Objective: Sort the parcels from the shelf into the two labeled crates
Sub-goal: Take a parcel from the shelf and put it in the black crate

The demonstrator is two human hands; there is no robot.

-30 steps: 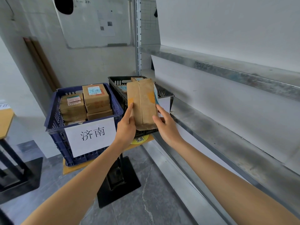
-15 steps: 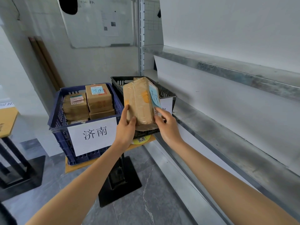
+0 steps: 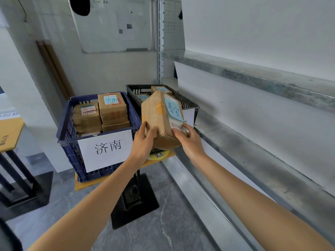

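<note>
Parcel (image 3: 157,122), turning since a second ago, is now showing its blue label (image 3: 173,110); left hand (image 3: 145,140) and right hand (image 3: 188,140) are gripping its lower end, holding it before the black crate (image 3: 188,104).

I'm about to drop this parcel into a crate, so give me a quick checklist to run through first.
1. Grip: left hand and right hand both hold the parcel at its lower end: ok.
2. Destination readable: the blue label faces you and reads 泰安: ok.
3. Match with the blue crate: its paper sign reads 济南: not ok.
4. Match with the black crate: its white sign is mostly hidden behind the parcel: cannot tell.
5. Room in the black crate: two boxes show at its back, the rest is hidden: cannot tell.
</note>
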